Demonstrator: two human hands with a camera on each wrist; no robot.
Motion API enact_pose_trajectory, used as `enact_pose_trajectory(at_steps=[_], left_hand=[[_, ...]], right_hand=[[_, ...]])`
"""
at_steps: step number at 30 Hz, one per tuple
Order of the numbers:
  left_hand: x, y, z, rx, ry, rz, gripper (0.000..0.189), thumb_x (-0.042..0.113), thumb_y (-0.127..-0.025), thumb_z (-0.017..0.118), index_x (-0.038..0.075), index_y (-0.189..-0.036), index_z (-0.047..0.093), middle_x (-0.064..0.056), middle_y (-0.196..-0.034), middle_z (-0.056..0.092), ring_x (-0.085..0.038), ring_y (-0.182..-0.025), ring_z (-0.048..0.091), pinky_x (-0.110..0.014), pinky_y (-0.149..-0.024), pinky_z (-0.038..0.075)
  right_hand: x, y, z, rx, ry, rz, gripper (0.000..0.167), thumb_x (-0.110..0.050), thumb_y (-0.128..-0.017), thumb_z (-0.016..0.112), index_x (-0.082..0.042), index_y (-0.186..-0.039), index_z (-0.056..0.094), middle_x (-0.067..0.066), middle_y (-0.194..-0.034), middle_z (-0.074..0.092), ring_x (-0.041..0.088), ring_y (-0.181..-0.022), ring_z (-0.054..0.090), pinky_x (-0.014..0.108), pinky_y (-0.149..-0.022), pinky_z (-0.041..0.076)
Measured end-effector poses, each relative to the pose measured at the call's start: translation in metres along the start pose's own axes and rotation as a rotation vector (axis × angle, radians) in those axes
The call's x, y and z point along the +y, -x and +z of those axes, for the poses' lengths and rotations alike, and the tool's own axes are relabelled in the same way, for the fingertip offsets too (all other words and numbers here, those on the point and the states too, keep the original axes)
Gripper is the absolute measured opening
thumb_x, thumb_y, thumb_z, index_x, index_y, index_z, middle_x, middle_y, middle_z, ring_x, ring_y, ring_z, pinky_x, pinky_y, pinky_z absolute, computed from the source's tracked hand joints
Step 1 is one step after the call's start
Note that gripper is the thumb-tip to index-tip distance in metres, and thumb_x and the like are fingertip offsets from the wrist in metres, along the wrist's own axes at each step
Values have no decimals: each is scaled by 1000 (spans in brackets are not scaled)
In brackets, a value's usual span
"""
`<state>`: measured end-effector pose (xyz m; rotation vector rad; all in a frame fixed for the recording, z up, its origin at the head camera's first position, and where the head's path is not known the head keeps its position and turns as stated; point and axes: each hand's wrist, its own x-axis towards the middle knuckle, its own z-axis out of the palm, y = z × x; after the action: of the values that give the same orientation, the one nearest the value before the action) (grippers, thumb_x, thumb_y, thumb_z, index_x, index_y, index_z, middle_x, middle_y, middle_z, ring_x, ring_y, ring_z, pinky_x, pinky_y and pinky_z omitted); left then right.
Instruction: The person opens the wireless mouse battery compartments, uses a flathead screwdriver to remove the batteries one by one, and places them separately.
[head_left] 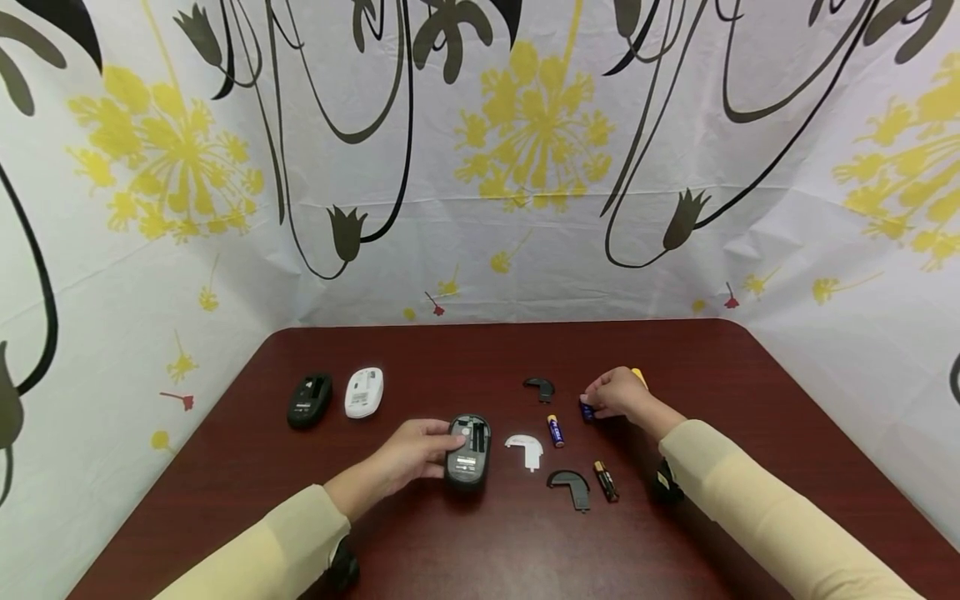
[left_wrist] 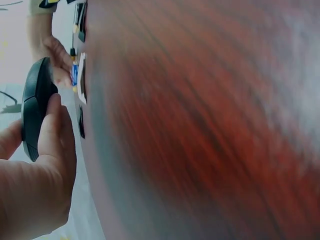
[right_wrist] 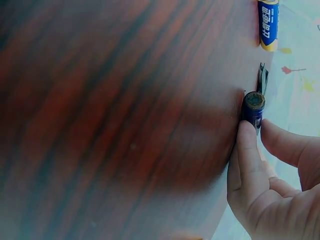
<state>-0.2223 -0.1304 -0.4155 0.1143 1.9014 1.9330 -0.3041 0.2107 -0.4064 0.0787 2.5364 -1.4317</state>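
My left hand [head_left: 405, 457] grips a dark computer mouse [head_left: 467, 468] above the table, its underside facing up and its battery compartment uncovered. Its dark side shows in the left wrist view. Far to the right, my right hand [head_left: 621, 393] pinches a blue battery [right_wrist: 253, 115] between thumb and fingers at the tabletop; whether it touches the wood I cannot tell. Between the hands lie a blue battery [head_left: 555, 431], a black-and-gold battery [head_left: 606, 482], a white battery cover [head_left: 527, 450], a dark grey cover [head_left: 573, 487] and a black cover [head_left: 540, 387].
Two more mice, one black [head_left: 310, 400] and one white [head_left: 364, 392], lie underside up at the table's back left. A yellow item [head_left: 639, 377] is partly hidden behind my right hand. Patterned white cloth [head_left: 450, 167] hangs beyond the reddish-brown table [head_left: 420, 550].
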Motion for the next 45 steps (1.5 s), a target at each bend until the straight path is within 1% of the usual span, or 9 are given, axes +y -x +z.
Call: enact_pose_trajectory(at_steps=[5,13,17,23,27,30,33,39,45], left_hand=[[-1,-3,-5,63,-42,-28,41,8,-90,67,-15,-120,52,-13,-93,68,-21,-82,66,-35,-68,59],[-3,-4,-10,118,-114,-59,44,8,-89,69,-16,-121,51,-15,-93,68,-22,-83,66,-36,-65,59],[-4,-7,-11,150,-184,-63,42,9,-88,70,-15,-119,54,-15,-93,68,-20,-80,66,-36,-64,59],[-3,-9,-12,214,-348,-24,41,15,-85,76,-10,-114,60,-12,-91,67,-18,-73,66,-35,-61,59],[-1,-8,-13,224,-420,-3,37,14,-84,77,-9,-110,62,-10,-86,67,-20,-69,67,-35,-59,58],[-1,-7,-13,226,-439,4,37,13,-84,77,-10,-109,62,-11,-83,67,-21,-65,67,-34,-57,58],[-1,-6,-14,232,-458,4,40,13,-84,77,-11,-111,61,-11,-83,67,-21,-62,67,-34,-56,58],[0,-6,-16,237,-503,13,46,17,-83,78,-11,-115,60,-10,-85,67,-20,-64,67,-33,-55,58],[-1,-6,-21,230,-538,35,44,19,-84,78,-9,-114,62,-9,-84,68,-20,-64,68,-33,-55,58]], right_hand=[[0,1,-1,2,-5,5,17,-3,-92,65,11,-101,64,18,-95,63,25,-84,65,38,-72,59],[2,1,-2,-5,-23,-3,16,-2,-92,65,12,-100,64,17,-94,65,21,-81,66,39,-71,59],[2,0,-1,-5,-25,-1,16,-1,-92,65,12,-101,64,17,-94,65,22,-81,66,39,-72,59],[2,0,-2,-2,-26,-3,15,0,-91,65,12,-100,64,16,-94,65,22,-81,67,39,-72,59],[2,0,-2,-3,-26,1,15,0,-91,65,11,-100,64,16,-93,65,21,-81,66,38,-72,59],[3,-1,-2,-7,-28,7,15,0,-92,65,11,-101,64,16,-94,66,21,-81,66,38,-72,59],[3,-1,-2,-13,-29,6,15,0,-92,64,11,-102,64,16,-96,66,22,-81,66,38,-72,58],[5,-2,-3,-20,-35,-5,14,1,-92,64,12,-101,63,15,-94,66,21,-82,67,39,-73,58],[4,-1,-3,-29,-45,-10,15,1,-92,64,12,-102,63,17,-96,66,22,-84,67,39,-74,58]])
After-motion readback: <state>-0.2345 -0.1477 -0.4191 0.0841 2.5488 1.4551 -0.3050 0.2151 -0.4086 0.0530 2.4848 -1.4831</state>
